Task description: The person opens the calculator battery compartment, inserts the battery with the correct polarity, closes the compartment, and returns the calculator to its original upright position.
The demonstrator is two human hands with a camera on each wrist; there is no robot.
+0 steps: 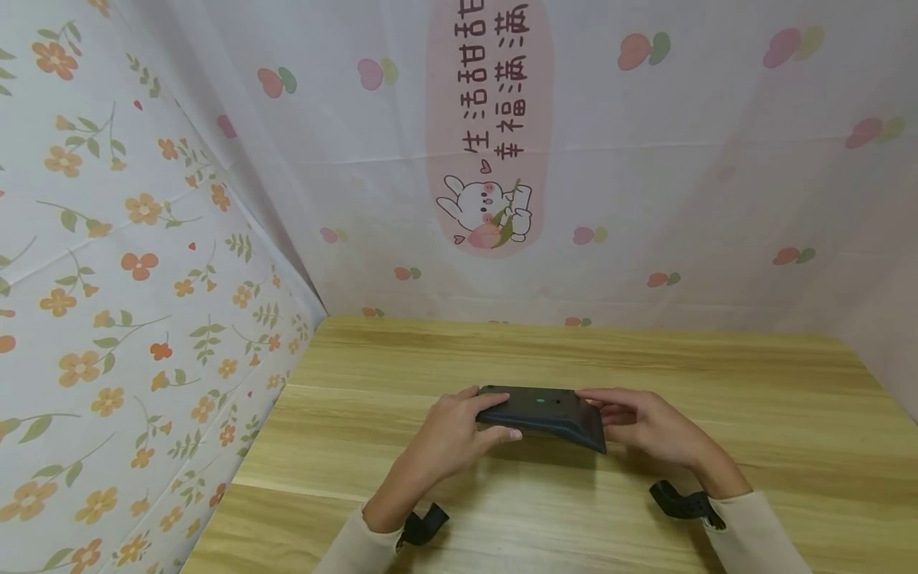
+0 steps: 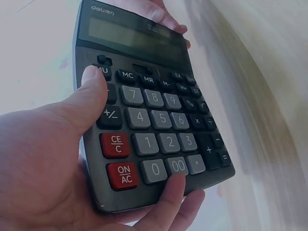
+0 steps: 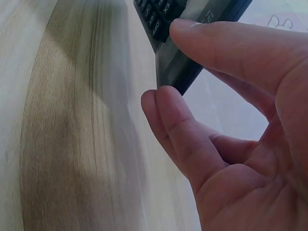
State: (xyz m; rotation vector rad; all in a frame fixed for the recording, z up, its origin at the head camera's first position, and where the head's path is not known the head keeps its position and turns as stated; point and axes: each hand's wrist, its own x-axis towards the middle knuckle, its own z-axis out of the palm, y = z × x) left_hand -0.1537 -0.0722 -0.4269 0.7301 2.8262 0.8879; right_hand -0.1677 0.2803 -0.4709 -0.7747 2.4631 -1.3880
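A dark calculator is held over the table, its back turned up toward the head view. Its keypad side, with grey number keys and two red keys, shows in the left wrist view. My left hand grips the keypad end, thumb along the key side and fingertips wrapping the lower edge by the 00 key. At the display end my right hand pinches a corner, with the thumb on the front face and fingertips at the edge. The display looks blank.
Below the calculator lies a wooden table. A patterned cloth with a rabbit print hangs behind it, and a floral cloth borders the left side. Black straps sit at both wrists.
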